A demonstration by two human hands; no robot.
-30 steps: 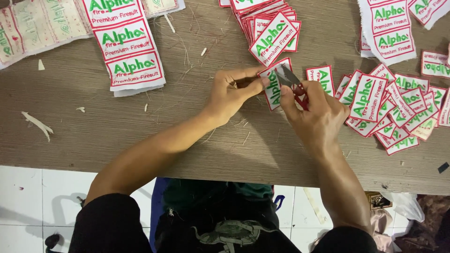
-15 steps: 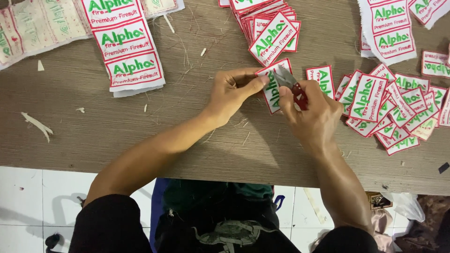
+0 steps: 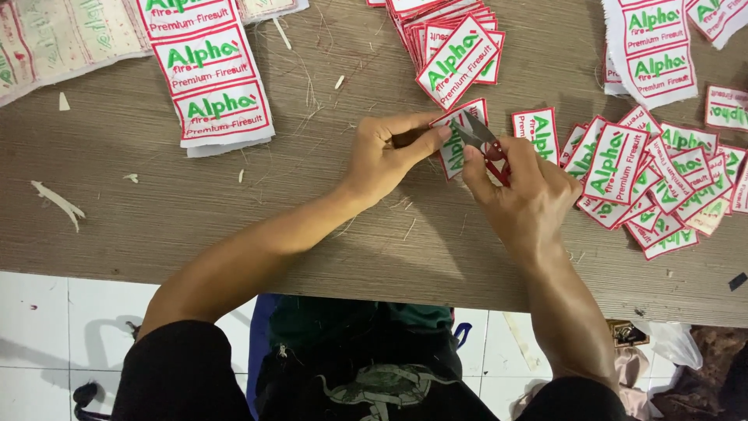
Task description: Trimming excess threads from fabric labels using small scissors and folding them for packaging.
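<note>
**Red-edged patch under the snips**

White embroidered cloth with a red border, the patch (image 3: 461, 139) is pinched between thumb and fingers of the left hand (image 3: 387, 156), just above the wooden table (image 3: 234, 210). The right hand (image 3: 523, 195) is closed around small red-handled thread snips (image 3: 485, 144), blades touching the patch's edge. A loose pile of cut patches (image 3: 654, 187) lies just right of the right hand; a fanned stack (image 3: 452, 39) sits beyond both hands; an uncut strip (image 3: 210, 74) lies beyond and left of the left hand.

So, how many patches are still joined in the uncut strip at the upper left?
3 show: top one cut off by the frame, middle one, bottom one. More may continue out of view.
</note>
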